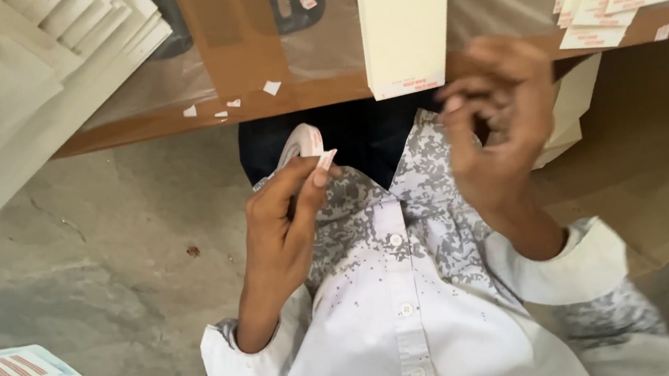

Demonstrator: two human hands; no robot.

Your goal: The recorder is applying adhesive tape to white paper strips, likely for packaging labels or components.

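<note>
Tape roll point(302, 142) pinched in left hand point(280, 217) fingertips, above palm.

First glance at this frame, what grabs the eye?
The left hand, at centre, pinches a small roll of white tape with its end lifted. The right hand, blurred, is raised beside it just below a tall cream card standing on the brown table edge. More cream sheets are stacked at upper left.

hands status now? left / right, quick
Left hand: closed on a white tape roll, pinched between thumb and fingers.
Right hand: motion-blurred, fingers curled; cannot tell if it holds anything.
</note>
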